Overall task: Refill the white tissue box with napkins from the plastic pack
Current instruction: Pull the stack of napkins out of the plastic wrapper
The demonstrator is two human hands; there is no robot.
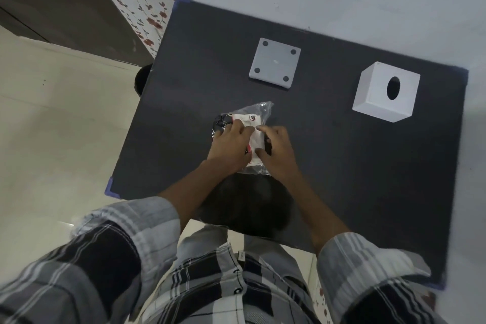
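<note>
A clear plastic pack (256,116) of white napkins lies in the middle of the dark table (342,179). My left hand (230,144) presses on the pack's left side, fingers curled over it. On the pack's right side rests my right hand (276,150), gripping its edge. The white tissue box (378,102) stands at the far right of the table, its oval opening facing up and toward me. Its flat white base plate (274,63), with dark round pads at the corners, lies separately behind the pack.
The table stands against a pale wall. Left of it is a tiled floor (52,126), a floral panel (142,13) and dark wooden furniture (57,5). Blue guards (110,187) cover the table corners.
</note>
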